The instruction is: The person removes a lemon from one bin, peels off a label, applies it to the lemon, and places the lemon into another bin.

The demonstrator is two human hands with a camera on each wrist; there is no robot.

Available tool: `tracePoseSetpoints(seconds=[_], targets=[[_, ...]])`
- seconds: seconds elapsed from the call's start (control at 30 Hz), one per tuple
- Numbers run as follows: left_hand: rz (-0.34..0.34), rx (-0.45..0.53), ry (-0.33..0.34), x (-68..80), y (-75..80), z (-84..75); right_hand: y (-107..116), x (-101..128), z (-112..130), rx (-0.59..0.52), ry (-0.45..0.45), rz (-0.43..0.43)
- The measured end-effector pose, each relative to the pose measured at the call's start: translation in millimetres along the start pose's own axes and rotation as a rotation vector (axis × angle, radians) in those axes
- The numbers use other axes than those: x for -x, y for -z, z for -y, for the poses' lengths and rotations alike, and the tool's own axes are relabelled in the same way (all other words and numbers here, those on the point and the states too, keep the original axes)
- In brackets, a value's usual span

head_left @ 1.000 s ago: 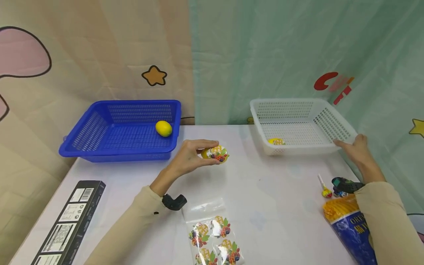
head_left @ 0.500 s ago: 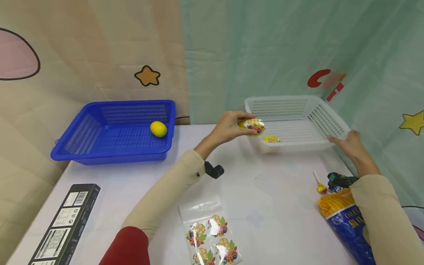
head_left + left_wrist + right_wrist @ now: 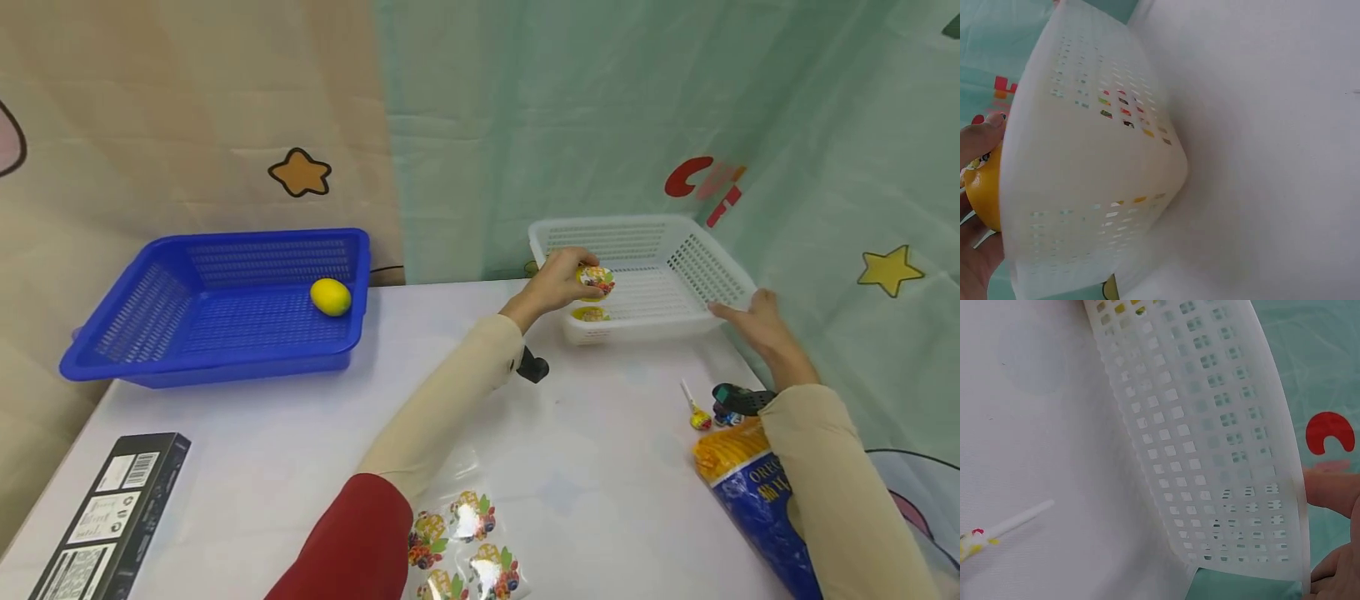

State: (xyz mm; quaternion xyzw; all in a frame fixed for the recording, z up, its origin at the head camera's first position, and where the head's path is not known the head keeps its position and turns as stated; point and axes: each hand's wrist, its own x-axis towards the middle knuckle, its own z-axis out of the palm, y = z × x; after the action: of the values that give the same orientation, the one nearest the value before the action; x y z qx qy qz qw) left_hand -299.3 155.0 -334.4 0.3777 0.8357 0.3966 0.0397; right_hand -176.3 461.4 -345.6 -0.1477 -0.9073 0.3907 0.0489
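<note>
My left hand (image 3: 558,283) pinches a yellow rounded thing with a fruit-print label (image 3: 597,280) between thumb and fingers. It reaches over the near left corner of the white plastic basket (image 3: 660,327). A similar yellow labelled thing (image 3: 591,314) lies inside that corner. In the left wrist view, the glossy orange-yellow side of the held piece (image 3: 985,190) shows behind the basket rim. At the basket's right end my right hand (image 3: 761,329) grips the rim, thumb on top and fingers outside.
A blue basket (image 3: 217,367) holding a lemon (image 3: 330,297) stands at left. A black box (image 3: 112,517) lies in front of it. My left arm overlaps a clear bag with fruit prints (image 3: 468,542). Near my right sleeve lie a lollipop (image 3: 699,417) and a blue-and-yellow packet (image 3: 761,500).
My left hand has carried the yellow labelled thing rightward from mid-table to over the white basket. My right hand keeps its grip on the rim. The head view has turned slightly right.
</note>
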Motion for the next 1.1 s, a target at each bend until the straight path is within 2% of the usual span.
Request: tracePoseSetpoints(seconds=[0.2,0.3,0.43,0.53,0.63,0.77,0.87,0.93,1.1], targets=[[0.002,-0.092,0.049,-10.0,-11.2,2.8,-1,1,2,0.024,-0.032,-0.007],[0.012,-0.168,0.049,-13.2,-14.4,4.0,-1,2,5,0.019,-0.038,-0.005],[0.015,-0.33,0.076,-17.2,-21.2,4.6,-1,4,7,0.02,-0.051,0.003],[0.015,-0.451,0.121,-20.3,-27.6,3.6,-2,5,8,0.018,-0.067,-0.001],[0.037,-0.537,0.172,-21.7,-31.6,0.6,-2,5,6,0.009,-0.072,-0.011],[0.107,-0.637,0.213,-20.3,-32.3,-2.0,-4,5,4,0.008,-0.068,-0.016],[0.156,-0.673,0.22,-18.9,-32.2,-2.1,-4,4,4,0.011,-0.067,-0.013],[0.164,-0.673,0.222,-17.9,-31.5,-2.0,-5,4,3,0.009,-0.061,-0.011],[0.132,-0.573,0.195,-12.7,-27.4,-1.5,-3,3,0,0.001,-0.029,-0.014]])
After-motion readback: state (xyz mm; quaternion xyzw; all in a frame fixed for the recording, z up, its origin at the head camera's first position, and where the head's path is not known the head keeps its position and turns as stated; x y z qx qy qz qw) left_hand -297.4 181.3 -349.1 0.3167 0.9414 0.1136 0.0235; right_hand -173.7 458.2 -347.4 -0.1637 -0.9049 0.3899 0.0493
